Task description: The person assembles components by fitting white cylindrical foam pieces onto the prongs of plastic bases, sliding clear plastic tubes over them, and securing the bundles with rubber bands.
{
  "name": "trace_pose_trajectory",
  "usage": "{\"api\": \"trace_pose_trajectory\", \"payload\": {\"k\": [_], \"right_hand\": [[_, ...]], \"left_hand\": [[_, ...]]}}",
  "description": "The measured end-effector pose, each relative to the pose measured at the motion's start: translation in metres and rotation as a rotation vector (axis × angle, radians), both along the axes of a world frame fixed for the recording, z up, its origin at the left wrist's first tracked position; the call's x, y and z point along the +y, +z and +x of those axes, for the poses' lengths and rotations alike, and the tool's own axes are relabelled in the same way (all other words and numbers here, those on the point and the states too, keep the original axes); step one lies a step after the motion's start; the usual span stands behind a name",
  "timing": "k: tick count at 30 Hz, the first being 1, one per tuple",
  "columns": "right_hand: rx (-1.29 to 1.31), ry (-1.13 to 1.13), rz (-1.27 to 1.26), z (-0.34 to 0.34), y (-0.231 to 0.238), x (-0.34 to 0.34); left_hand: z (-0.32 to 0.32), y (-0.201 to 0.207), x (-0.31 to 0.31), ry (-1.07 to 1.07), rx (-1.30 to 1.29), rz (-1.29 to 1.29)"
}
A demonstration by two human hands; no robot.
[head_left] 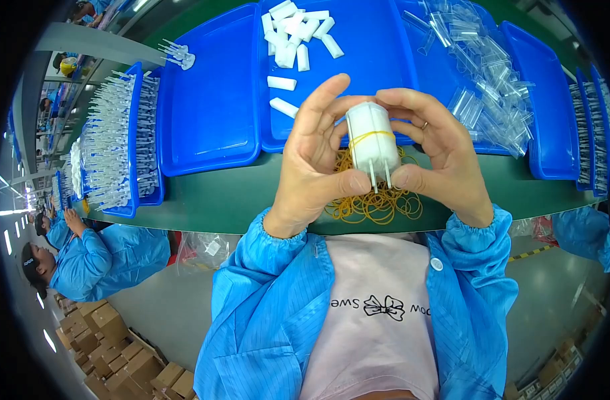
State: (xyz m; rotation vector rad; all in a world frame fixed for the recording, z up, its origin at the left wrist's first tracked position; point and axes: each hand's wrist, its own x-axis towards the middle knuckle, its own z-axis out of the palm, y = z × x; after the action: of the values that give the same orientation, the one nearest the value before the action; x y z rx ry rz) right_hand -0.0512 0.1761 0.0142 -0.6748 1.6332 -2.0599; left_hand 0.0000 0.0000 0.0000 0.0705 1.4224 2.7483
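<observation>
Between my two hands is a white two-pin plug, its pair of pins pointing toward me. A yellow rubber band runs around its middle. My left hand grips it from the left with the thumb low beside the pins; its index finger sticks up. From the right, my right hand curls around it, a ring on one finger, thumb near the pins. Beneath the hands, a heap of loose yellow rubber bands lies on the green table.
Behind my hands, a blue tray holds white blocks. Clear plastic pieces fill another on the right. A blue tray at left has a white pronged part. Racks of white parts and co-workers are farther left.
</observation>
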Motion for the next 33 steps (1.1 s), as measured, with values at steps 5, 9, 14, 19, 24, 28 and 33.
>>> {"api": "trace_pose_trajectory", "payload": {"k": [5, 9, 14, 19, 24, 28, 33], "right_hand": [[0.412, -0.135, 0.063, 0.007, 0.003, 0.002], [0.528, -0.201, 0.091, 0.014, 0.006, 0.001], [0.667, -0.208, 0.158, 0.014, 0.008, 0.002], [0.711, -0.192, 0.223, 0.015, 0.009, 0.001], [0.501, -0.177, 0.181, 0.014, 0.014, -0.006], [0.409, -0.150, 0.111, 0.013, 0.006, -0.007], [0.514, -0.225, 0.189, 0.017, 0.008, -0.009]], "left_hand": [[0.004, 0.010, 0.000, 0.031, 0.181, -0.091], [0.003, -0.002, -0.016, -0.077, 0.325, -0.260], [-0.002, -0.014, -0.022, -0.077, 0.406, -0.281], [-0.007, -0.014, -0.031, -0.110, 0.480, -0.313], [-0.001, -0.015, -0.020, 0.006, 0.335, -0.032], [0.003, -0.015, -0.016, 0.006, 0.263, 0.075], [0.005, -0.006, -0.014, -0.047, 0.174, 0.108]]}}
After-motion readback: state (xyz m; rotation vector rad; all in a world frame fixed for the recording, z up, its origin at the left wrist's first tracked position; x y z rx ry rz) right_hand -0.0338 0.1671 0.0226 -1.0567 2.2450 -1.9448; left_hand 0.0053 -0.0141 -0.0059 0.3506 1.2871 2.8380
